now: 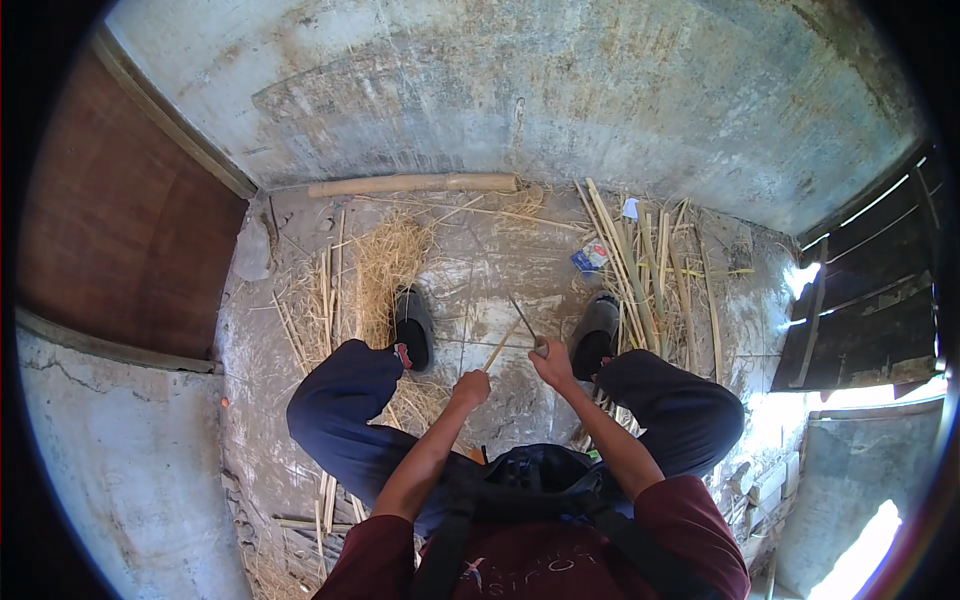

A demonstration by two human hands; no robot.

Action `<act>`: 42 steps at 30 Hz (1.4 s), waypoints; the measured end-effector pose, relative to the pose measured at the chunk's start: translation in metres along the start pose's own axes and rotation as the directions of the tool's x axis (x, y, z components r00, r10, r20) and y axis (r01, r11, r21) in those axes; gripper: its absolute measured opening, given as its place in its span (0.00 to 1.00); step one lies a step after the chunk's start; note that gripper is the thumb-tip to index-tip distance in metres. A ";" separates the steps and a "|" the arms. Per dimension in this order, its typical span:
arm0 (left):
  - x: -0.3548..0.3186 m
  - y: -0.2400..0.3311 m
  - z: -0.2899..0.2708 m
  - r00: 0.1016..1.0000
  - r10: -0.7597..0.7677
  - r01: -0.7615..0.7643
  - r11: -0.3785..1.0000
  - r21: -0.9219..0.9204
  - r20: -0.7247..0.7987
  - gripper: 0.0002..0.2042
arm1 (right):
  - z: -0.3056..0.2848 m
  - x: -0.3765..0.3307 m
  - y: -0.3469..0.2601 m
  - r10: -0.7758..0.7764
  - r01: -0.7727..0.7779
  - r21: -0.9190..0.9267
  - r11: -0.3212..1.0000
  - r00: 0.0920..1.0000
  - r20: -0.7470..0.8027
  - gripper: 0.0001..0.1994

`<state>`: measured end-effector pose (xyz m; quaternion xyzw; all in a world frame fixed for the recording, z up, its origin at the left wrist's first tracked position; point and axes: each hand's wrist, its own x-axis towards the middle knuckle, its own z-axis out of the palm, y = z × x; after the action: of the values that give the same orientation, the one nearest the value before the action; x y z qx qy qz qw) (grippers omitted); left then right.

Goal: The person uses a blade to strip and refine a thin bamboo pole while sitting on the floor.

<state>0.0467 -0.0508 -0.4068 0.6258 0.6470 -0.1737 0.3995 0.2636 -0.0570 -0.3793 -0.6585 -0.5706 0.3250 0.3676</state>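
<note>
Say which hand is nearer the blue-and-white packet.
Right: the right hand is short of the packet and slightly left; the left hand is farther back and farther left.

On the floor (pixel 540 270), shavings (pixel 392 255) lie by the left shoe (pixel 416 335), strips (pixel 657 275) right of the right shoe (pixel 597 325), a pole (pixel 415 185) ahead along the wall (pixel 560 100).

Maroon short-sleeved shirt (pixel 700 530) with pale print (pixel 530 582), black straps (pixel 447 545), navy trousers (pixel 345 405), dark shoes (pixel 416 335).

Grimy floor (pixel 520 415) — bamboo pole (pixel 415 185), pale strips (pixel 645 265), curly shavings (pixel 385 265), blue-white packet (pixel 590 257)
</note>
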 end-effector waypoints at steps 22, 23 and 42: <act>0.008 -0.015 -0.002 0.995 0.072 -0.061 0.987 -0.147 0.072 0.26 | 0.014 -0.052 0.101 0.466 -0.475 -0.090 0.875 0.781 0.416 0.12; 0.009 -0.009 -0.002 0.994 0.065 -0.049 0.985 -0.163 0.093 0.26 | 0.014 -0.049 0.095 0.396 -0.420 -0.015 0.907 0.842 0.366 0.11; 0.026 -0.034 0.007 0.988 0.055 -0.004 0.944 -0.331 0.146 0.28 | 0.022 -0.073 0.165 0.351 -0.030 -0.509 0.860 0.758 0.549 0.14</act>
<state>0.0191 -0.0439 -0.4395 0.5446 0.6249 -0.1048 0.5495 0.3190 -0.1395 -0.5309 -0.6380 -0.6480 0.4130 -0.0499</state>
